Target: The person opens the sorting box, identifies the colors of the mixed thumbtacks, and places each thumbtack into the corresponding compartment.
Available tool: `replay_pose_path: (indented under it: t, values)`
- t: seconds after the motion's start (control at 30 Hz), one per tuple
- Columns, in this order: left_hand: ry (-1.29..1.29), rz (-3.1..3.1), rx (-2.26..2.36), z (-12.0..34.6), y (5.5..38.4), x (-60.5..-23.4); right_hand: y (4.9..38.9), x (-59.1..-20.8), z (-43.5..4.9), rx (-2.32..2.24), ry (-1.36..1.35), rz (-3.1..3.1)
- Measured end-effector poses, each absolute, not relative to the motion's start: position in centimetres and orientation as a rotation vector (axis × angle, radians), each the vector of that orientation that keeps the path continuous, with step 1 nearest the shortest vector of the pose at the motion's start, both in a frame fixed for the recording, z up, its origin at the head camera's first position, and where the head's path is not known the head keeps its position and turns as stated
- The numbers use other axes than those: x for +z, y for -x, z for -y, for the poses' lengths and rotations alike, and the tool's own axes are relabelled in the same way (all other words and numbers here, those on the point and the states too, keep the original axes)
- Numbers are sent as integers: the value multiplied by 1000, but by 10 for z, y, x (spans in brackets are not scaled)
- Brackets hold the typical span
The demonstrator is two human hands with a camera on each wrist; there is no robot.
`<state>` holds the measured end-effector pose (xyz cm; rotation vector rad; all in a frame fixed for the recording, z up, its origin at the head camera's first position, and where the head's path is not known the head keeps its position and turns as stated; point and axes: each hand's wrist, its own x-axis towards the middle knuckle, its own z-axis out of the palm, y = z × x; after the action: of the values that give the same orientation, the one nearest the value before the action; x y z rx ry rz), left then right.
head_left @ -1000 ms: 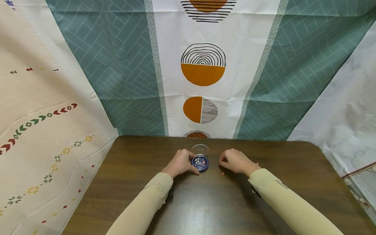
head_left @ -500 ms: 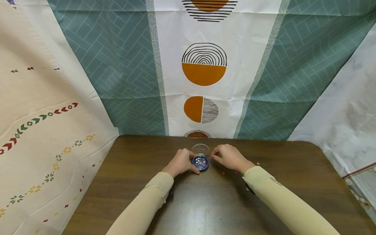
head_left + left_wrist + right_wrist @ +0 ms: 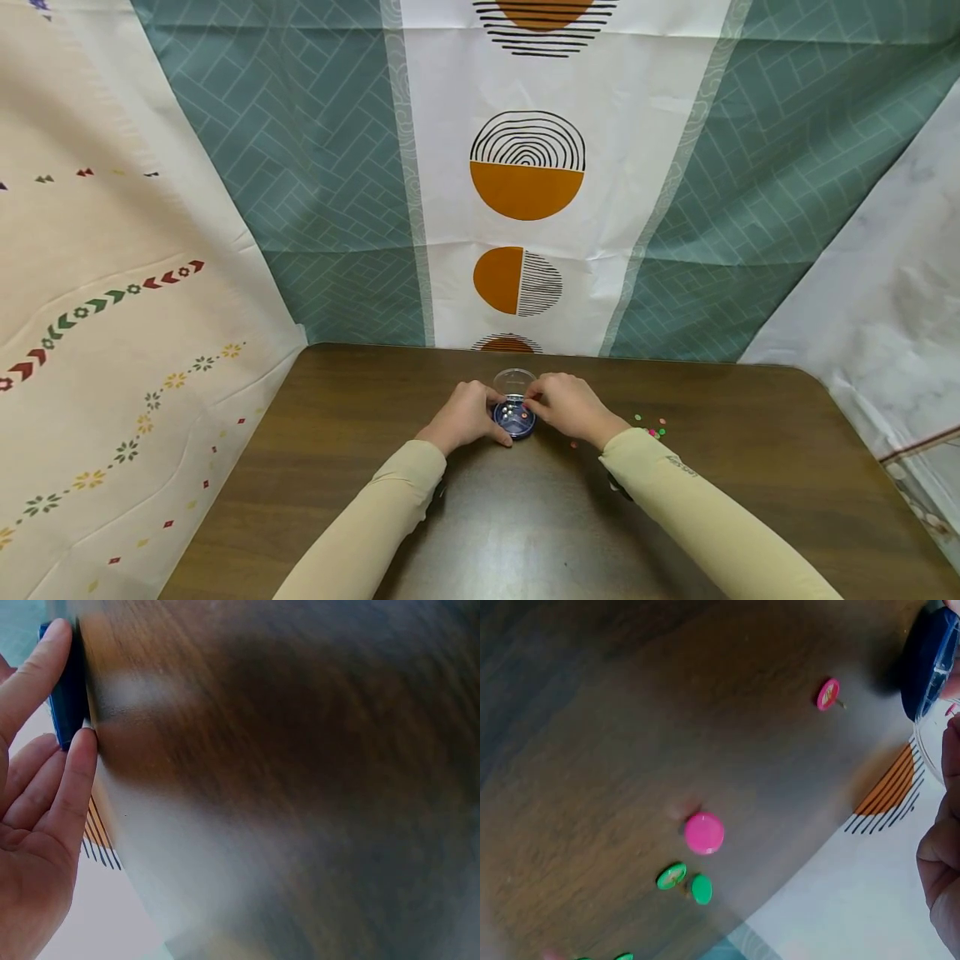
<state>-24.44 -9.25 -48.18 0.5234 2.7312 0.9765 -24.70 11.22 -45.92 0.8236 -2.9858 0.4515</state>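
Note:
A round blue case [image 3: 514, 429] stands on the table with its clear hinged lid [image 3: 514, 379] raised at the back. Several small tacks lie in its compartments. My left hand [image 3: 467, 414] grips the case from the left, thumb and fingers against its rim; the blue side wall [image 3: 69, 694] shows between them in the left wrist view. Over the case's right part is my right hand [image 3: 570, 406], its thumb and forefinger pinching a pink thumbtack [image 3: 952, 710], mostly covered by the fingertips in the right wrist view.
Loose thumbtacks lie right of the case: a pink one [image 3: 828, 694] close by, then another pink one [image 3: 704, 833] and green ones [image 3: 701, 889] farther off. The brown table [image 3: 360, 392] ends at a hanging patterned cloth [image 3: 337, 167].
My right hand has moved left from the table beside the case to over the case, carrying the thumbtack. More loose tacks show behind its wrist. My left hand stays on the case.

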Motion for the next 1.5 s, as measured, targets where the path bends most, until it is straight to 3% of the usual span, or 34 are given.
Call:
replay_pose_path:
  t: [1.5]
  values:
    - [-522, -2765, 957, 91, 247, -487, 250, -463, -116, 423, -838, 2933]
